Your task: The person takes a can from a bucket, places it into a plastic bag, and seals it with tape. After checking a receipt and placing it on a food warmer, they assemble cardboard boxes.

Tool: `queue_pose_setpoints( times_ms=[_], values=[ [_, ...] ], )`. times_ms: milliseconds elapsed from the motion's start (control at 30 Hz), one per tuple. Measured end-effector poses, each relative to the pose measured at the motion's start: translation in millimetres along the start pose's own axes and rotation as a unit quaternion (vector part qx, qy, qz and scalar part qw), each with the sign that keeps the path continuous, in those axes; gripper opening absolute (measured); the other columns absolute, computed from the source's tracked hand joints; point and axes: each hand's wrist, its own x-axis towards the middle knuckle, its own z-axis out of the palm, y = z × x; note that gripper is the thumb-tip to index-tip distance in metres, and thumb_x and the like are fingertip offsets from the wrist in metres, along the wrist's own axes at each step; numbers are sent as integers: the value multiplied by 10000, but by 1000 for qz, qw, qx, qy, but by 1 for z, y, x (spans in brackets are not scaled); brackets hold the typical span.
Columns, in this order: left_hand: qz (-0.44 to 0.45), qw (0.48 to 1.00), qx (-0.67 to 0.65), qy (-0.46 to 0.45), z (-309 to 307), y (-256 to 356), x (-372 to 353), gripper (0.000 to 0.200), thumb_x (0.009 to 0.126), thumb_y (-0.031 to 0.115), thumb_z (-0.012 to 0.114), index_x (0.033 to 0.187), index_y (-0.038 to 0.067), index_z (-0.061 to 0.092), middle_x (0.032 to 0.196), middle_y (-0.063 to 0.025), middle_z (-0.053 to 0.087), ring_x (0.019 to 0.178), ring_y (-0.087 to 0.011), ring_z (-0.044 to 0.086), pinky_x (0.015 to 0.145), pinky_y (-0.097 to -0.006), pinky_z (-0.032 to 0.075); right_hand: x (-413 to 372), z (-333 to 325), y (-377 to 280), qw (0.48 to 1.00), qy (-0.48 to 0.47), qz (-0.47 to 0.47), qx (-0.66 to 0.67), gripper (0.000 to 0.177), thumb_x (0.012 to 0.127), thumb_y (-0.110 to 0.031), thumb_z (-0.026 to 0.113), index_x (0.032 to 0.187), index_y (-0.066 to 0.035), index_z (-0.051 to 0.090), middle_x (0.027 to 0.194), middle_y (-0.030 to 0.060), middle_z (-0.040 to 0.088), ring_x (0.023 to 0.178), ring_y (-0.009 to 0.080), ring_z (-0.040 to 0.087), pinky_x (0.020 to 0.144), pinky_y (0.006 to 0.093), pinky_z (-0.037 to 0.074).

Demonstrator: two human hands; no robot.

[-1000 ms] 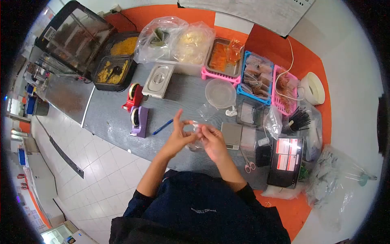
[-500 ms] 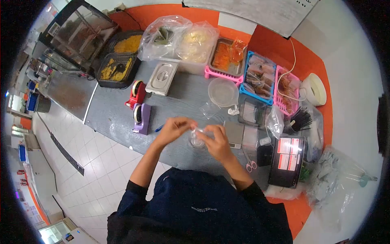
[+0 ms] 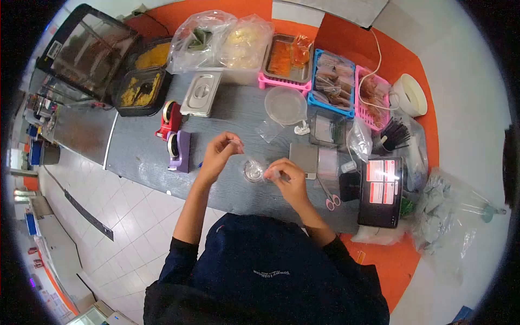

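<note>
My left hand (image 3: 219,153) is raised over the grey table (image 3: 141,151) with thumb and fingers pinched together near its top; whether it grips something small I cannot tell. My right hand (image 3: 287,174) holds the edge of a small clear plastic cup (image 3: 253,170) that rests on the table between the two hands. A blue pen (image 3: 201,163) lies mostly hidden under my left hand. A small digital scale (image 3: 304,158) sits just right of my right hand.
Purple (image 3: 179,150) and red (image 3: 169,119) tape dispensers stand to the left. A clear round lid (image 3: 285,104), a steel lidded pan (image 3: 201,93), food trays, bagged items and pink (image 3: 281,84) and blue (image 3: 331,103) baskets fill the back. Scissors (image 3: 328,199) and a black box (image 3: 381,190) lie right.
My hands have drawn apart: the left lifted up and to the left, pinched. The right stays at the clear cup, which now sits uncovered between them.
</note>
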Motion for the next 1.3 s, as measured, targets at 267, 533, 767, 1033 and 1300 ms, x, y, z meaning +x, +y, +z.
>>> queue_pose_setpoints(
  times_ms=[267, 533, 767, 1033, 1300],
  values=[
    [-2, 968, -250, 33, 11, -14, -4, 99, 886, 104, 498, 966, 48, 510, 777, -14, 519, 777, -120, 524, 807, -295, 426, 9, 7, 6, 896, 61, 212, 386, 250, 852, -125, 612, 1085, -33, 604, 739, -8, 535, 697, 86, 477, 613, 198, 362],
    [54, 987, 136, -60, 23, 42, -18, 326, 828, 43, 516, 1134, 42, 404, 888, -87, 644, 553, -132, 548, 489, -238, 454, 17, 7, -32, 983, 28, 155, 96, 504, 808, -101, 639, 1277, -54, 462, 867, 22, 614, 737, 122, 525, 673, 247, 402],
    [40, 952, 137, -270, 12, 67, -7, 405, 804, 45, 510, 1186, 33, 377, 966, -113, 650, 610, -164, 617, 482, -260, 495, 19, 41, -24, 991, 31, 96, -86, 394, 776, -33, 604, 1159, -54, 512, 786, 11, 581, 668, 120, 506, 597, 259, 403],
    [-74, 993, 62, -69, -57, -95, 63, 498, 904, 433, 491, 1175, 26, 394, 1121, -109, 508, 848, -194, 586, 765, -361, 494, 21, 35, -136, 964, 149, 196, 103, 381, 795, 29, 492, 1166, -56, 501, 665, -24, 475, 595, 49, 451, 562, 202, 378],
    [-390, 748, -353, -406, 73, -33, -29, 848, 817, 700, 341, 1373, 64, 263, 1372, -165, 344, 1222, -361, 396, 925, -560, 388, -29, 17, -316, 948, 313, -6, -59, 421, 813, -11, 503, 1226, 11, 426, 672, 20, 522, 606, 109, 507, 616, 235, 420]
  ],
)
